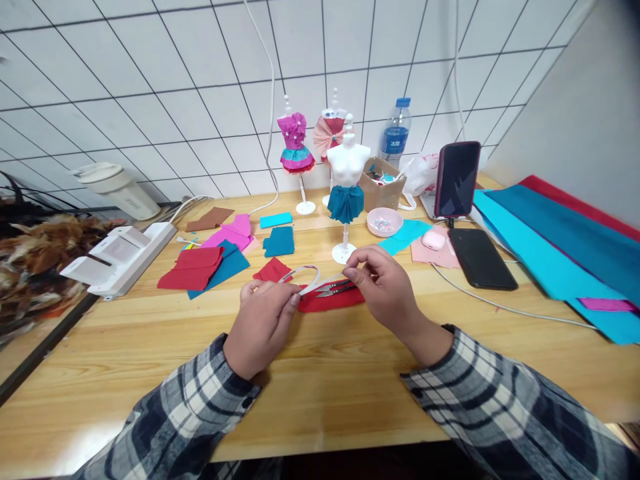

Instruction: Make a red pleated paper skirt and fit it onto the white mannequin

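Pinching white strip (311, 287) between thumb and curled fingers of left hand (265, 321) and in closed fingertips of right hand (384, 288), just over red fabric (327, 304) and small scissors (336, 288), near teal-skirted mannequin (349, 163).

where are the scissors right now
In the head view, the scissors lie near the middle, on the red cloth between the left hand and the right hand.
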Available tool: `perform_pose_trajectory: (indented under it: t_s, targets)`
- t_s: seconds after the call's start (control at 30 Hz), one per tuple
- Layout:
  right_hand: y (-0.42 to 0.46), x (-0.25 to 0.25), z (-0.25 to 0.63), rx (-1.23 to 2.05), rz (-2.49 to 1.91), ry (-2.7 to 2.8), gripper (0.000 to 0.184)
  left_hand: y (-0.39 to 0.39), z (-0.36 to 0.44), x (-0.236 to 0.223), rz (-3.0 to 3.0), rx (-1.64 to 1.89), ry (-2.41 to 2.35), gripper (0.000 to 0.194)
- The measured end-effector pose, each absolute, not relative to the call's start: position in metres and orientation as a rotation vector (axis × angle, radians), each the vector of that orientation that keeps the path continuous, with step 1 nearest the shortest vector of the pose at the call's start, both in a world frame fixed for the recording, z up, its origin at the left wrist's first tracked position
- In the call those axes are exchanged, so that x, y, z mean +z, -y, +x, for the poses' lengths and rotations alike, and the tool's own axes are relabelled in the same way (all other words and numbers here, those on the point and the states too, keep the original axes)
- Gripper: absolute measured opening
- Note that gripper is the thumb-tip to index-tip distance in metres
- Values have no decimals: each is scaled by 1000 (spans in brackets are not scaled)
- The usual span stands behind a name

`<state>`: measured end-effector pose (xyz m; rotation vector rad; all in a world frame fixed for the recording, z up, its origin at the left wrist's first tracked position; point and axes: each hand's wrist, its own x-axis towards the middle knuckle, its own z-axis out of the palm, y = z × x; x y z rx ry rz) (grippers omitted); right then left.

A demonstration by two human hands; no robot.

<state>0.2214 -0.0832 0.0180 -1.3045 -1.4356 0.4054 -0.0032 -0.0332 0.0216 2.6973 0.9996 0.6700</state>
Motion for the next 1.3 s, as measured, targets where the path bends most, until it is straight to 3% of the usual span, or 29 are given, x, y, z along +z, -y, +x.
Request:
perform_pose_trajectory:
  t_s: [0.37,0.53,0.6,0.7,0.83,0.9,1.0,1.13,1.23,1.3]
  targets:
    - [100,17,208,59,-1007,1803,9,37,-8,31,2396,1009,-1117,22]
    - [109,29,211,-81,-987,1694,11,-1,-29,19,2063,1121,-1488,25]
    - [106,33,214,58,-1075,1601,10,-29,-43,8,2141,1047,-1586,29]
    - [94,29,217,556,-1184,1542,13,-58,-56,-7,2537,716,-1498,39]
    - [85,18,216,1105,-1274,1334,15,-47,-48,-2,2568,866,-1570,56]
    - [85,14,213,1163,-1285,1303,15,-28,-38,10,2531,968,-1315,56]
    - [88,12,207,1082,-1298,1347,12,1,-21,22,2527,797,-898,63]
    - [90,10,200,920,-1312,1390,10,20,-7,22,2541,789,-904,33]
    - [90,10,202,864,-1337,1391,10,20,-7,20,2582,907,-915,24]
    - [91,13,206,702,-1368,1326,23,19,-9,20,2638,950,-938,21]
